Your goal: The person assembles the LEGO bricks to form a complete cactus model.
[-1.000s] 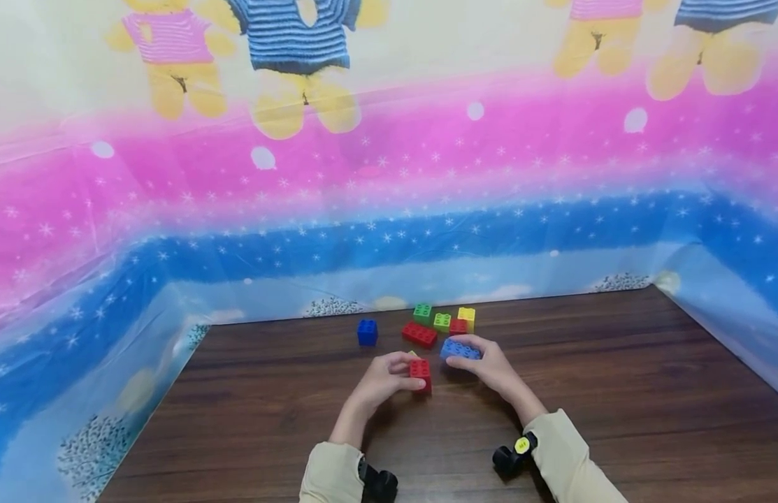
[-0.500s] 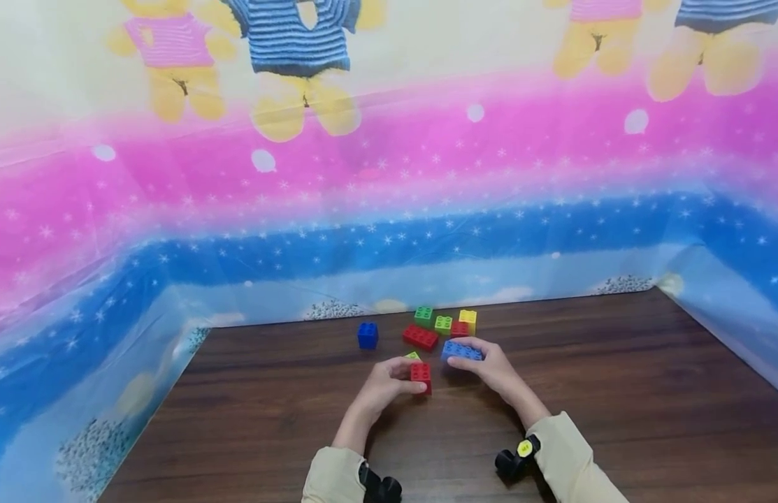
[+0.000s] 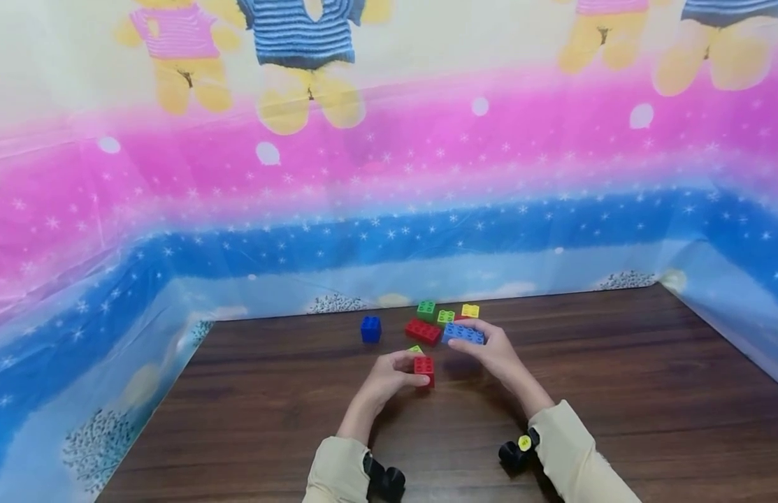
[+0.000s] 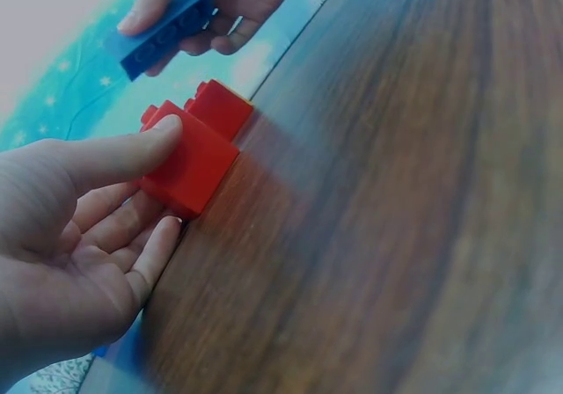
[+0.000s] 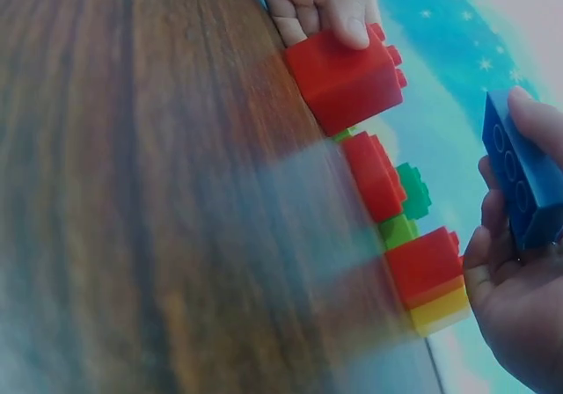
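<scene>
My left hand (image 3: 387, 377) holds a red toy building brick (image 3: 424, 369) with the thumb on its near side. In the right wrist view that red brick (image 5: 347, 82) appears to stand on the table, studs facing away. A longer blue brick (image 3: 463, 332) is pinched between thumb and fingers of my right hand (image 3: 498, 349). Seen from the right wrist, the blue brick (image 5: 519, 170) is off the table, its hollow underside showing. Just beyond the left fingers lies a lime brick (image 3: 415, 350), partly hidden.
Behind the hands on the brown table (image 3: 269, 405) lie a long red brick (image 3: 423, 332), a green brick (image 3: 426, 309), a lime brick (image 3: 446, 316) and a yellow brick (image 3: 470, 310). A dark blue brick (image 3: 371, 329) stands left of them. A patterned cloth (image 3: 389, 230) borders the table.
My right hand has lifted the blue brick a little, away from me, so it now covers more of the red brick before the yellow one. The left hand keeps its hold almost unmoved.
</scene>
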Demonstrator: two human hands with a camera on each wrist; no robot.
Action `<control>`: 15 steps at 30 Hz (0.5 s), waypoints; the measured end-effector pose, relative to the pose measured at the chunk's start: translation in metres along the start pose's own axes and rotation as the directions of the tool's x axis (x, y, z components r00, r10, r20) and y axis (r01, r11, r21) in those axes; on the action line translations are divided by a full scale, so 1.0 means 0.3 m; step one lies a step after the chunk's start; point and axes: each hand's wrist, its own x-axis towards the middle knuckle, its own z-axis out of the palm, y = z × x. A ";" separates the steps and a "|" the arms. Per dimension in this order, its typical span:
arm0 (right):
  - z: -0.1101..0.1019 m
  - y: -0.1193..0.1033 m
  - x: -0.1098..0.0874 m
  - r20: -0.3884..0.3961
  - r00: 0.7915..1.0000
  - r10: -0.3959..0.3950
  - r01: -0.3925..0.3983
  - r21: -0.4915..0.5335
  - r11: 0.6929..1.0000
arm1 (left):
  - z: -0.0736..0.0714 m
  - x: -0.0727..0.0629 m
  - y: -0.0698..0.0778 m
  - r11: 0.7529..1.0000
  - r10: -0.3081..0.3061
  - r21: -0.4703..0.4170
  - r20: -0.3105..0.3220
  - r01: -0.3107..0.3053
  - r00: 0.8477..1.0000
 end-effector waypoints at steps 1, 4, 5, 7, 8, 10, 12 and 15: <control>0.001 -0.004 -0.001 -0.002 1.000 -0.006 0.006 -0.006 1.000 | 0.001 0.001 0.000 1.000 0.000 0.001 0.000 0.000 1.000; 0.007 -0.022 -0.007 0.008 0.999 -0.033 0.033 -0.023 0.999 | 0.003 0.003 0.001 1.000 0.000 0.002 0.003 0.000 1.000; 0.010 -0.028 -0.009 0.016 0.999 -0.044 0.045 -0.029 0.999 | 0.003 0.002 0.002 1.000 0.000 0.001 0.006 0.000 1.000; 0.019 -0.040 -0.013 0.031 0.998 -0.058 0.058 -0.028 0.998 | 0.002 0.001 0.003 1.000 0.001 0.000 0.010 -0.001 1.000; 0.023 -0.046 -0.014 0.042 0.997 -0.069 0.071 -0.028 0.997 | 0.001 0.000 0.004 1.000 0.002 -0.003 0.012 -0.002 1.000; 0.035 -0.053 -0.016 0.070 0.993 -0.090 0.092 -0.029 0.995 | -0.001 -0.002 0.005 1.000 0.002 -0.006 0.013 -0.002 1.000; 0.048 -0.055 -0.018 0.088 0.991 -0.104 0.107 -0.030 0.994 | -0.002 -0.003 0.007 1.000 0.002 -0.010 0.012 -0.002 1.000; 0.066 -0.052 -0.024 0.112 0.986 -0.120 0.124 -0.031 0.992 | -0.002 -0.003 0.005 1.000 -0.003 -0.013 0.011 0.003 1.000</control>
